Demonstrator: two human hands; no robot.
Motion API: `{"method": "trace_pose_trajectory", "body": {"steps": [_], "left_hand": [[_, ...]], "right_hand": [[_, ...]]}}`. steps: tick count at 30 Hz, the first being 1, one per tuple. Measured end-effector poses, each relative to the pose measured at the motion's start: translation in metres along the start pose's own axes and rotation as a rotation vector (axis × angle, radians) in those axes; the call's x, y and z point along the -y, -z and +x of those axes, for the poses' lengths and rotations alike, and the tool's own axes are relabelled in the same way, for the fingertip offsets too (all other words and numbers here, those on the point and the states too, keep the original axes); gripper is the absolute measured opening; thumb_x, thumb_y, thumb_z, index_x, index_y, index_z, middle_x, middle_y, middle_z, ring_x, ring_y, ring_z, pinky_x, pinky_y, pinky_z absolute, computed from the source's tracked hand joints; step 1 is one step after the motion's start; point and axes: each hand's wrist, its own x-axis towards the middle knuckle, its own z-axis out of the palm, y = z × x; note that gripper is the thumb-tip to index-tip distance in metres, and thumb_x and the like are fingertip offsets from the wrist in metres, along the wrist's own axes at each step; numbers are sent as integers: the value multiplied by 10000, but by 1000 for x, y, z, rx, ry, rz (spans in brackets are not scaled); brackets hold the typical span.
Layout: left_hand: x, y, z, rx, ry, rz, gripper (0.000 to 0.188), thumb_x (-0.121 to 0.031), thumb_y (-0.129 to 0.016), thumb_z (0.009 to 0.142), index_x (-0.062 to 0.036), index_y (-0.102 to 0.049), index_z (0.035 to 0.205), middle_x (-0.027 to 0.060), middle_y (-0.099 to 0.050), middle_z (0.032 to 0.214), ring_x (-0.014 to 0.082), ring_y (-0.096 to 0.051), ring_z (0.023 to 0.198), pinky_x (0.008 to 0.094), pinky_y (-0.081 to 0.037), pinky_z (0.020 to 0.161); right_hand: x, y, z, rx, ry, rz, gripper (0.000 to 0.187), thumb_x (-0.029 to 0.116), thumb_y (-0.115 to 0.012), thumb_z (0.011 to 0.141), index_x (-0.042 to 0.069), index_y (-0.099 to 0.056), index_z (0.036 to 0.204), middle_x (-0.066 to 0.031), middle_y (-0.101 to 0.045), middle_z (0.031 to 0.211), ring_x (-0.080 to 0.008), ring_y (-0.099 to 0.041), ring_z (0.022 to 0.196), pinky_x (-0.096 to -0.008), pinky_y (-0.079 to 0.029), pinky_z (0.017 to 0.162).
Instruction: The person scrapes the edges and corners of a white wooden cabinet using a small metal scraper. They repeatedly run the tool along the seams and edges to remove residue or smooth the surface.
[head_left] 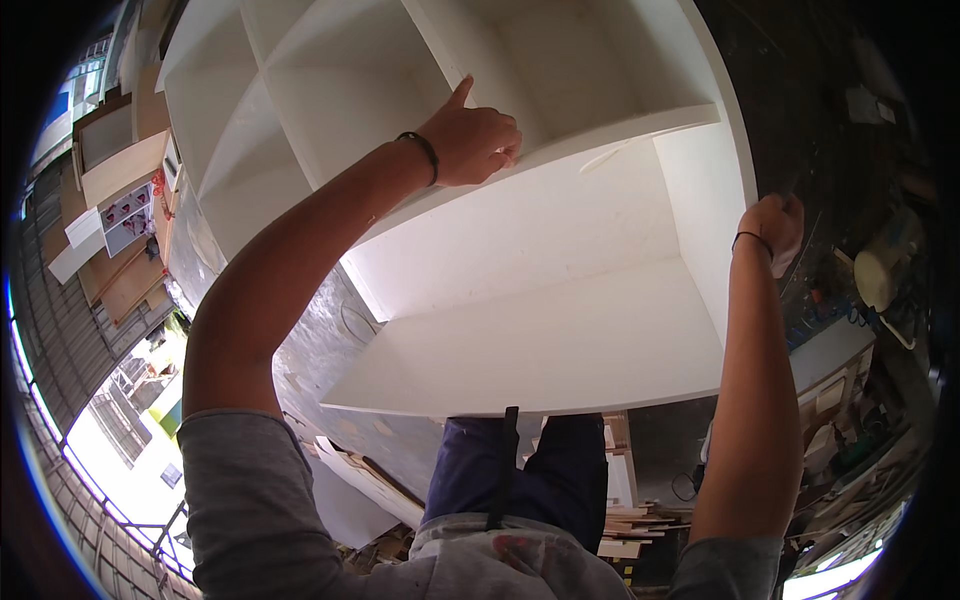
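Observation:
A large white shelving unit with several square compartments fills the middle of the view. My left hand rests at the junction of a divider and a shelf's front edge. One digit points up along the divider while the other fingers curl in; whether they pinch anything is hidden. By the outer side of the right side panel is my right hand, its fingers bent closed. What they hold, if anything, cannot be made out. A broad white panel forms the near side of the unit, right in front of my body.
Boards and wooden boxes are stacked at the far left. Scrap wood strips lie on the floor near my legs. Tools and a pale yellowish container clutter the dark right side.

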Motion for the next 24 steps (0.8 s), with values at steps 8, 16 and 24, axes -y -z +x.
{"method": "trace_pose_trajectory", "body": {"steps": [8,16,24], "left_hand": [[81,-6,34,-1108,644,-379,536,-396,-655,837,2,-489,1157,198,-487,1298,362,-453,1223,430,-415,980],[152,-28,118,-1171,1153,-276,339,-331,-502,923,-29,-541,1070,221,-654,981,393,-634,921,490,-498,822],[101,1,110,-1098,1170,-350,347,-332,-501,922,-26,-535,1083,240,-654,926,419,-636,856,507,-510,753]], "right_hand": [[1,2,0,-2,34,-6,357,314,-444,903,254,-606,1215,-10,-652,1171,-221,-635,1048,-401,-485,898],[-6,-15,-1,-65,158,158,359,274,-479,905,158,-589,1226,-57,-659,1103,-243,-646,1007,-341,-512,835],[-33,35,-40,89,356,626,382,302,-524,935,1,-560,1168,-54,-628,1004,-118,-529,801,-251,-380,685]]}}
